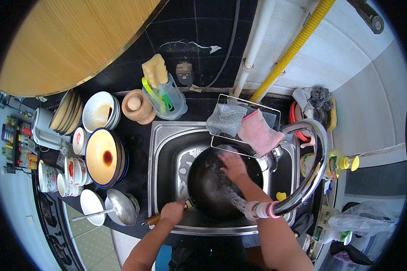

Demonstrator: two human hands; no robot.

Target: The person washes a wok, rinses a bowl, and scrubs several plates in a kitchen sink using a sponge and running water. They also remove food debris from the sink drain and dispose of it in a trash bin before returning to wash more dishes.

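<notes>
Wok (208, 183) in sink (166, 156), water (236, 200) pouring in; left hand (173, 212) gripping handle (153, 220), right hand (233, 167) spread inside

wok (210, 180): smooth metal; handle (154, 220): wood; sink (153, 167): satin metal; faucet (322, 141): glossy metal; rag (258, 134): rough cloth

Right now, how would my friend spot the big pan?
Find the metal sink under the curved tap. Inside sits the dark pan, its brown handle in the person's left hand. Unlike the pink cloth nearby, it's round, with water splashing inside.
</notes>
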